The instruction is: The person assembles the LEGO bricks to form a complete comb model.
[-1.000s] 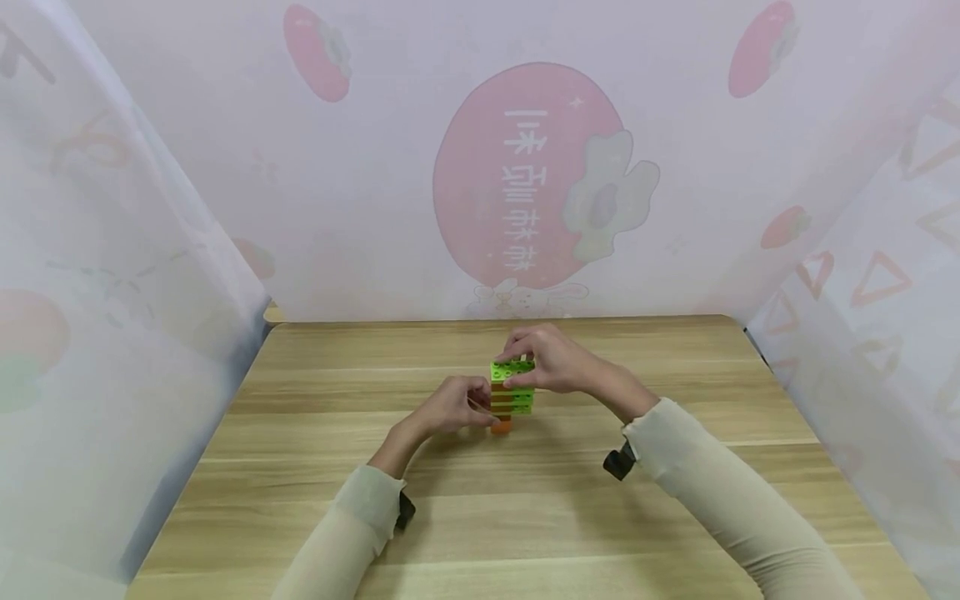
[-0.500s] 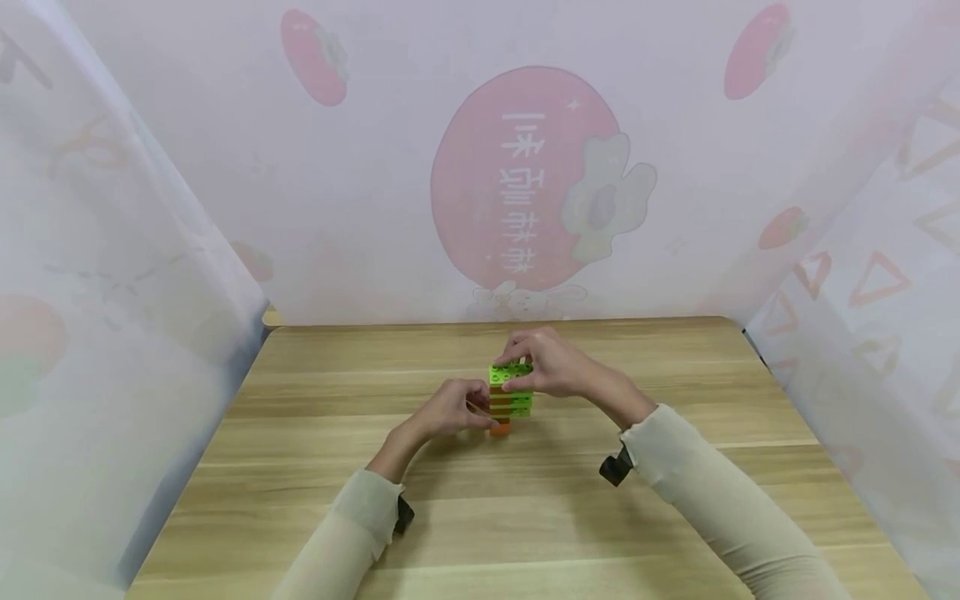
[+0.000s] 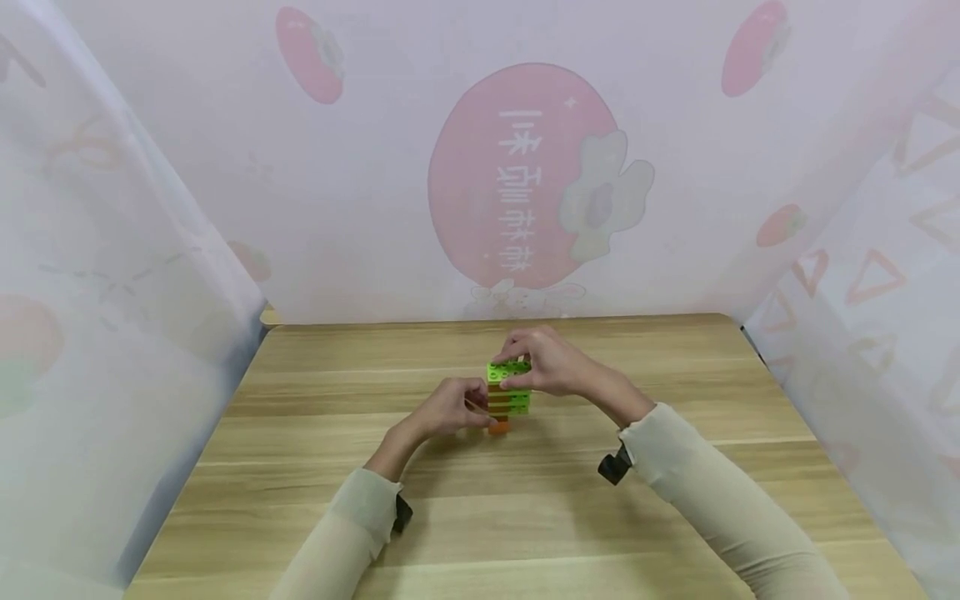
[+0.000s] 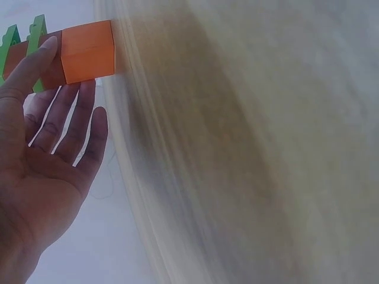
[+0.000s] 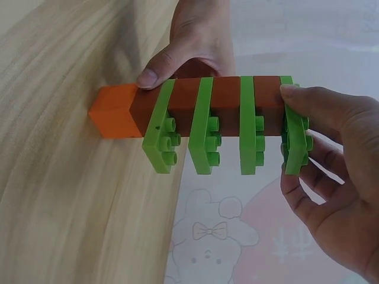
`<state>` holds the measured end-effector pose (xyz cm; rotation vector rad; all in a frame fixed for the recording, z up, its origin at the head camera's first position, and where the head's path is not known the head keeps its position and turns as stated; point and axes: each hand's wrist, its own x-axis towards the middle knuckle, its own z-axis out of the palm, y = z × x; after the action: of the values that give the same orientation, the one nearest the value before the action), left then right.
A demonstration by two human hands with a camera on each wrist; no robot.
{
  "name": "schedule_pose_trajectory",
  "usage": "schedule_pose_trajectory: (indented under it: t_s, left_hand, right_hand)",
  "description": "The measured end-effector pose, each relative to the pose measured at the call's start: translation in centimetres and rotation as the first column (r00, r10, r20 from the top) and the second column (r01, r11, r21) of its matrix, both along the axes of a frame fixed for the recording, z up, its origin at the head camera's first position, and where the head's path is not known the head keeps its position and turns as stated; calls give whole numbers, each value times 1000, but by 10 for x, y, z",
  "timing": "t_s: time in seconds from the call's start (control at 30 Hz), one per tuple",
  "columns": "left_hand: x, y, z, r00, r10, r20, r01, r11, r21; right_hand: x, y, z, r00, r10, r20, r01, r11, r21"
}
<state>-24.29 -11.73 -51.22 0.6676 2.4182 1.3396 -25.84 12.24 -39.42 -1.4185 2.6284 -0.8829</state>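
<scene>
A toy building-block tower stands upright on the table, with an orange block at its foot. Above that, brown bricks alternate with green studded plates that jut out to one side. My left hand holds the tower low down, its thumb on the lowest brown brick and its fingers behind, as the left wrist view shows. At the top, my right hand pinches the uppermost green plate between thumb and fingers. That plate sits slightly tilted against the ones below.
The wood-grain table spreads around the tower. A pale printed curtain rises along its back edge, and further curtains close off the left and right sides. Dark wrist cameras hang under both sleeves.
</scene>
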Motion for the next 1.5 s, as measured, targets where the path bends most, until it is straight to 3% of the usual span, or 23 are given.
schedule_pose_trajectory:
  t_s: [0.2,0.4,0.73,0.93,1.23,1.5]
  left_hand:
    - [0,-1,0,1000,-4,-8,4,1000,-2]
    - [1,-1,2,1000,-2,-1,2,1000,1]
    - [1,1,-1,1000,-10,-11,10,1000,5]
    - [1,1,0,1000,6,-8,-6,1000,18]
    - [0,0,0,999,16,-36,-16,1000,3]
    - [-4,5,-1,995,77,-60,-69,991,117]
  right_hand:
    - [-1,3,-9,1000,-5,3,5,999,-45]
    - [0,8,-21,1000,4,-10,-6,988,-152]
    - [10,35,-51,999,16,-37,-28,934,-356]
    - [12,39,-66,999,-3,-52,-18,908,-418]
    - [7,35,-77,1000,-24,0,22,900,-435]
    - [-5,28,-83,990,-35,134,94,882,-463]
